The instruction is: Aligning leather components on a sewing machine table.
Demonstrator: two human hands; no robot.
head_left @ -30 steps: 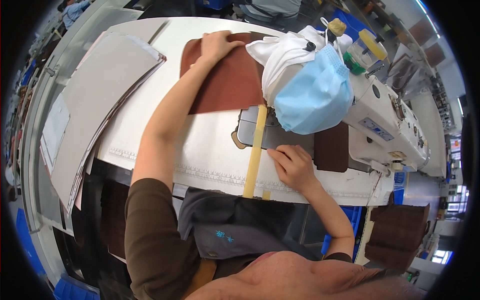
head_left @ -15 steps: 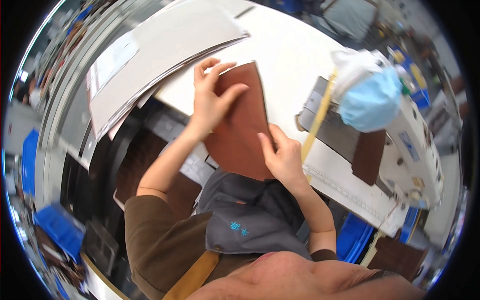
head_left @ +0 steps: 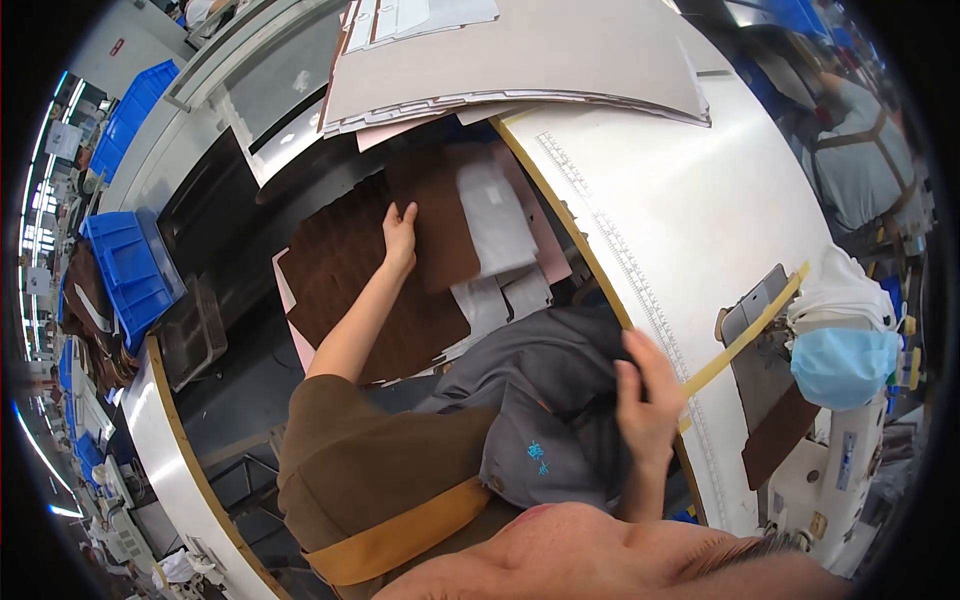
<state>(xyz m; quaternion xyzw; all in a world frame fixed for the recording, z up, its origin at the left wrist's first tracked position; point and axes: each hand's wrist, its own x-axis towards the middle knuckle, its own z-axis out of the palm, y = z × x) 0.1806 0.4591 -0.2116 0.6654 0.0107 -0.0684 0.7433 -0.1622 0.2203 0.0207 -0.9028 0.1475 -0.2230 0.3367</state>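
Note:
My left hand (head_left: 400, 240) is at the left edge of a brown leather-like panel (head_left: 440, 215), thumb and finger close together on it. That panel overlaps a spread stack of dark brown pieces (head_left: 335, 255) below the tabletop level. White sheets (head_left: 495, 225) show along its right side, and a pink sheet (head_left: 548, 245) lies beyond them. My right hand (head_left: 650, 395), slightly blurred, is raised by the table's near edge with fingers apart and nothing in it.
A white table (head_left: 680, 190) with a printed ruler edge runs along the right. Large grey sheets (head_left: 520, 65) are piled at the back. On the right stands a white sewing machine (head_left: 830, 490) with a light blue mask (head_left: 845, 365) over it. Blue bins (head_left: 130, 270) sit far left.
My view has turned left. The brown panel has gone from in front of me down onto the stack with my left hand; my right hand has let go of it and dropped toward me.

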